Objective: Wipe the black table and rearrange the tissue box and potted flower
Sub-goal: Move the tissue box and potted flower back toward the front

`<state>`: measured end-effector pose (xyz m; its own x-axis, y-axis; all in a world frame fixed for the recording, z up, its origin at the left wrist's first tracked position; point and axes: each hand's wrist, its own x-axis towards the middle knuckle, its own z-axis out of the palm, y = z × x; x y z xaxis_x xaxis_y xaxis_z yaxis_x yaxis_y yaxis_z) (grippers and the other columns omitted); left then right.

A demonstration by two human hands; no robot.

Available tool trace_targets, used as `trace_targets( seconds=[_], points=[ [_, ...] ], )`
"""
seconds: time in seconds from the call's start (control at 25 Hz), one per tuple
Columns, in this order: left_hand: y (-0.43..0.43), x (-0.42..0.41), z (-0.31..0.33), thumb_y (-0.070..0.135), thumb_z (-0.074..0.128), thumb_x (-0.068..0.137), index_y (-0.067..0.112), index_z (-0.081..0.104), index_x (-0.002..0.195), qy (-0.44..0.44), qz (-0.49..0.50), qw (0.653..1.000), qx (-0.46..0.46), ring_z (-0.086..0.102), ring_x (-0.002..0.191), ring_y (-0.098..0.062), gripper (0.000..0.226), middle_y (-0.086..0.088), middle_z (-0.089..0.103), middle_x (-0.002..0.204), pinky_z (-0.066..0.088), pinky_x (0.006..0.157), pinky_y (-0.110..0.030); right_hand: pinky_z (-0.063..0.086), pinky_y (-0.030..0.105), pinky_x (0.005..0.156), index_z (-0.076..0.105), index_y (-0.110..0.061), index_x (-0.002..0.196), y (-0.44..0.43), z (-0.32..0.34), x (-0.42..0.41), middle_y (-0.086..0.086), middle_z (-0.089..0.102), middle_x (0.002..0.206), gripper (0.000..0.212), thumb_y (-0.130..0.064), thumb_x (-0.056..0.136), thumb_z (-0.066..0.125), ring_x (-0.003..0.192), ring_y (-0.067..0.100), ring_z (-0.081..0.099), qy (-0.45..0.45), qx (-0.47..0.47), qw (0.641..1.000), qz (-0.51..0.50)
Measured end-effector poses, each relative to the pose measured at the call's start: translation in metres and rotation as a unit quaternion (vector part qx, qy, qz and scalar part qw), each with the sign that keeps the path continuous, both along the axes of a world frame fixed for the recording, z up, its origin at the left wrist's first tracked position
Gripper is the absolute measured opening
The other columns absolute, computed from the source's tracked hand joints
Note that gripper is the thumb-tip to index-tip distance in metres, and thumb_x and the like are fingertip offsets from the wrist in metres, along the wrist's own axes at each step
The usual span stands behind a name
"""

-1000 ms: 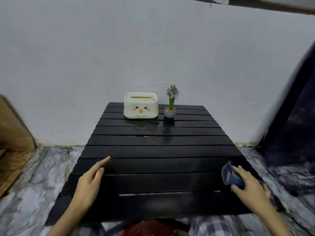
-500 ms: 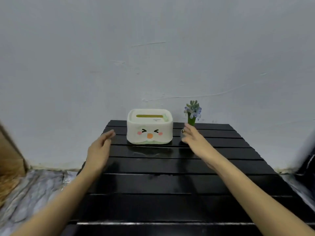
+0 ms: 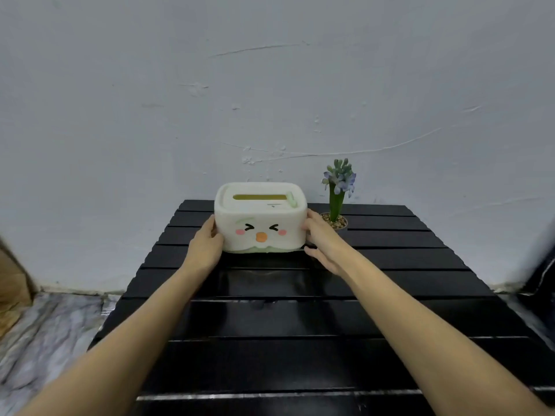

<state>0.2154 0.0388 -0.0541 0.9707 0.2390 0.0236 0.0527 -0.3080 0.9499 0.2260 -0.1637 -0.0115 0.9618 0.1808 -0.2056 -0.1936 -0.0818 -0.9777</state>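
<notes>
A cream tissue box (image 3: 260, 218) with a cartoon face stands near the far end of the black slatted table (image 3: 300, 319). My left hand (image 3: 205, 247) presses against its left side and my right hand (image 3: 322, 239) against its right side, so the box is gripped between both. Whether its base rests on the slats or hangs just above them, I cannot tell. Right behind my right hand stands a small potted flower (image 3: 338, 199) with a green stem and blue blossoms. No cloth is in view.
A white wall (image 3: 270, 85) rises directly behind the table's far edge. Marbled grey floor (image 3: 45, 331) lies to the left, with a brown wooden object (image 3: 12, 280) at the far left. A dark object (image 3: 540, 274) sits at the right edge.
Both hands reached from the near edge to the far end and closed on the tissue box's sides. The blue cloth once under my right hand is out of view. The view moved closer.
</notes>
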Motion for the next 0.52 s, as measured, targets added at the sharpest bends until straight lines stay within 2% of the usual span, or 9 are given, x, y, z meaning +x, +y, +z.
trace_targets(
  seconds=[0.04,0.08,0.12,0.24,0.4,0.52],
  points=[
    [-0.006,-0.016,0.004,0.007,0.034,0.083,0.028,0.051,0.125,-0.004,0.0,1.0,0.001,0.053,0.116,-0.02,0.05,0.004,0.061,0.119,0.041,0.104,-0.042,0.048,0.021,0.08,0.038,-0.023,0.132,-0.005,0.003,-0.012,-0.004,0.055,0.12,0.045,-0.004,0.093,0.025,0.106,0.013,0.053,-0.006,0.003,1.0,0.003],
    [-0.012,-0.037,0.007,0.006,0.034,0.083,0.028,0.053,0.123,-0.005,-0.005,1.0,0.001,0.053,0.114,-0.018,0.05,0.006,0.061,0.116,0.041,0.102,-0.039,0.048,0.015,0.068,0.04,-0.025,0.129,-0.012,0.004,-0.026,-0.008,0.057,0.108,0.045,-0.002,0.093,0.025,0.096,0.007,0.055,-0.011,0.004,1.0,0.005],
    [-0.017,-0.058,0.009,0.005,0.033,0.083,0.029,0.052,0.124,-0.006,-0.013,1.0,-0.003,0.053,0.114,-0.016,0.051,0.008,0.061,0.115,0.041,0.102,-0.036,0.047,0.015,0.065,0.04,-0.027,0.128,-0.02,0.004,-0.04,-0.01,0.057,0.103,0.045,-0.002,0.093,0.025,0.092,0.004,0.054,-0.014,0.004,1.0,0.005],
    [-0.029,-0.126,0.016,0.005,0.036,0.084,0.035,0.047,0.131,-0.003,-0.024,0.999,-0.021,0.053,0.116,-0.008,0.057,0.013,0.061,0.122,0.04,0.103,-0.032,0.044,0.023,0.083,0.038,-0.026,0.132,-0.038,0.002,-0.079,-0.004,0.055,0.118,0.048,-0.002,0.093,0.025,0.108,0.014,0.052,-0.007,0.004,1.0,0.009],
    [-0.036,-0.187,0.023,-0.002,0.039,0.087,0.029,0.039,0.136,-0.008,-0.031,0.999,-0.02,0.048,0.119,-0.006,0.058,0.02,0.055,0.117,0.038,0.089,-0.017,0.041,0.029,0.093,0.036,-0.023,0.135,-0.052,0.0,-0.115,0.001,0.051,0.13,0.052,0.001,0.089,0.028,0.12,0.019,0.047,0.007,-0.008,1.0,0.026],
    [-0.029,-0.207,0.025,-0.003,0.04,0.088,0.027,0.037,0.137,-0.018,-0.003,1.0,-0.022,0.046,0.118,-0.006,0.057,0.011,0.051,0.131,0.031,0.098,-0.02,0.027,0.04,0.11,0.026,-0.024,0.141,-0.063,0.005,-0.125,-0.001,0.038,0.144,0.053,-0.004,0.091,0.03,0.132,0.02,0.034,0.003,-0.051,0.998,0.039]
  ],
)
